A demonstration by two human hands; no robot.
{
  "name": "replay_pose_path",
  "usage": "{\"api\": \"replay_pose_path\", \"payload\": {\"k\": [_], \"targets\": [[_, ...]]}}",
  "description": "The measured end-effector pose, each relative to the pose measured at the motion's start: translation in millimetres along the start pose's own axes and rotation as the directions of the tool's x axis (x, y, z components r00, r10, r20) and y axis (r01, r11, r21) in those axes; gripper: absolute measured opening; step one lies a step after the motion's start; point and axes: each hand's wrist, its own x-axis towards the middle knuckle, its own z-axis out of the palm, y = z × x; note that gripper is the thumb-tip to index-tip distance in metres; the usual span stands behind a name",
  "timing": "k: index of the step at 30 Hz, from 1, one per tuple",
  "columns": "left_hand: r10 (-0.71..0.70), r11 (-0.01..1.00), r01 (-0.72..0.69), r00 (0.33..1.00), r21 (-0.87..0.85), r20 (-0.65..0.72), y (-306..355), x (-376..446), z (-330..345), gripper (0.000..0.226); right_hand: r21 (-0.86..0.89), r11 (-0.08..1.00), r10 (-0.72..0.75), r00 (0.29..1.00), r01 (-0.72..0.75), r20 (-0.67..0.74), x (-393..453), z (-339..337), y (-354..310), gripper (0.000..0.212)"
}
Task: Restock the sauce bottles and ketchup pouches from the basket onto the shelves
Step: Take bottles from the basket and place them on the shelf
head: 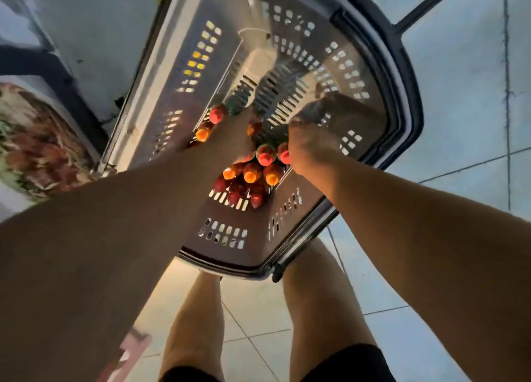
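We look straight down into the basket [359,74], a grey slotted plastic one with a dark rim and handle, filling the upper middle of the frame and standing on the tiled floor [459,123]. The sauce bottles [251,175] stand upright in a tight cluster at the bottom of the basket, near the frame's centre, showing us red and orange caps. A few more caps sit further up and to the left.

Both our arms reach down into it. Our right hand [309,140] has its fingers curled down among the caps at the right edge of the cluster, touching a red-capped bottle [284,154]; whether they are clamped round it we cannot tell. Our left hand [234,131] lies among the bottles at centre left, and its fingers are hidden, so we cannot tell their state.

We judge the bottles stiff, moderately heavy when full, smooth and likely slippery. The neck just under the cap looks like the surest place to hold. We see no ketchup pouches, and no shelves clearly.
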Motion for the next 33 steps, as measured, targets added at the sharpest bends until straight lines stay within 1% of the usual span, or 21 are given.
{"api": "replay_pose_path", "payload": {"k": [1,4,6,9,10,12,13,14,15,17,19,21,22,24,28,31,33], "targets": [[0.018,1.0,-0.018,1.0,-0.003,-0.01,-4,6,4,0.055,-0.009,1.0,-0.014,1.0,0.014,-0.01,6,0,0,0.023],[0.034,0.999,-0.036,0.998,-0.035,-0.049,-6,-3,-5,0.042,0.031,0.998,-0.048,0.996,0.05,-0.072,12,0,0,0.029],[0.026,0.996,-0.031,0.998,-0.081,-0.064,-10,-11,-9,0.039,0.04,0.998,-0.051,0.997,0.053,-0.054,5,-8,1,0.03],[0.029,0.986,-0.049,0.992,-0.159,-0.121,-5,-36,-17,0.029,0.033,0.998,-0.056,0.996,0.059,-0.075,-9,-20,3,0.046],[0.019,0.984,-0.043,0.99,-0.172,-0.138,-3,-49,-21,0.027,0.043,0.998,-0.049,0.995,0.052,-0.084,-18,-25,4,0.045],[0.023,0.988,-0.049,0.984,-0.146,-0.175,-4,-79,-25,0.028,0.02,0.999,-0.034,0.993,0.037,-0.114,-43,-38,3,0.039],[0.022,0.99,-0.048,0.982,-0.134,-0.189,-6,-95,-25,0.03,0.004,1.0,-0.019,0.992,0.02,-0.125,-57,-45,2,0.039],[0.027,0.991,-0.051,0.981,-0.123,-0.191,-7,-114,-28,0.032,-0.009,1.0,-0.002,0.989,0.001,-0.15,-72,-50,1,0.042],[0.042,0.991,-0.066,0.98,-0.119,-0.194,-9,-133,-30,0.035,0.013,1.0,0.007,0.983,-0.005,-0.184,-88,-54,-2,0.047],[0.08,0.982,-0.112,0.976,-0.15,-0.202,-14,-168,-35,0.036,0.111,0.994,0.031,0.974,-0.005,-0.226,-119,-63,-6,0.058],[0.173,0.966,-0.211,0.956,-0.149,-0.236,-21,-211,-47,0.035,0.2,0.98,0.059,0.961,-0.003,-0.272,-161,-75,-12,0.064],[0.271,0.94,-0.316,0.922,-0.132,-0.278,-31,-257,-58,0.033,0.259,0.966,0.109,0.939,-0.022,-0.327,-209,-81,-16,0.058],[0.296,0.931,-0.344,0.909,-0.126,-0.295,-35,-281,-64,0.031,0.288,0.957,0.14,0.921,-0.032,-0.363,-235,-83,-17,0.053],[0.298,0.929,-0.35,0.9,-0.121,-0.319,-45,-328,-73,0.028,0.367,0.93,0.196,0.881,-0.028,-0.43,-290,-80,-22,0.05],[0.285,0.922,-0.352,0.898,-0.16,-0.335,-69,-416,-80,0.026,0.563,0.826,0.321,0.801,0.024,-0.505,-410,-64,-41,0.031],[0.247,0.907,-0.339,0.908,-0.248,-0.338,-88,-483,-83,0.024,0.673,0.739,0.431,0.746,0.031,-0.508,-491,-42,-58,0.029],[0.229,0.894,-0.344,0.902,-0.286,-0.367,-99,-526,-83,0.022,0.74,0.671,0.5,0.71,0.044,-0.496,-541,-29,-69,0.027]]}}
